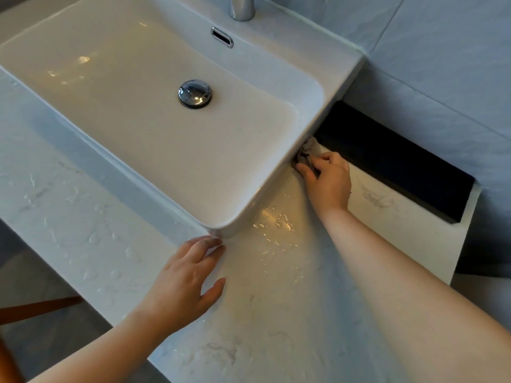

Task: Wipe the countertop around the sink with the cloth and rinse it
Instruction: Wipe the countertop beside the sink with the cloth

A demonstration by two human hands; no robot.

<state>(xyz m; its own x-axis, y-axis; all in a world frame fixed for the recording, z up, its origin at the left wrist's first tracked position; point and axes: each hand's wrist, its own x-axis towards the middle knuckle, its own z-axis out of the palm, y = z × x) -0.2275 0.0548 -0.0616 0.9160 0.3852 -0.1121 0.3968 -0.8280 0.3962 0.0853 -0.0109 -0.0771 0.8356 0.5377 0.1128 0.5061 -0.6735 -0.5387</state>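
A white rectangular sink point(312, 87) stands on a white marbled countertop point(83, 233). My right hand point(329, 181) grips a crumpled whitish cloth point(311, 150) and presses it against the counter at the foot of the sink's right wall. Most of the cloth is hidden under my fingers and the basin's edge. My left hand point(185, 280) lies flat on the counter with straight fingers, its fingertips touching the sink's near right corner. Water streaks glint on the counter between my hands.
A chrome drain plug point(195, 93) sits in the basin, and a chrome tap base point(242, 8) stands behind an overflow slot point(222, 37). A black recess point(401, 161) runs along the tiled wall at right. Wooden bars point(38, 308) show below the counter's front edge.
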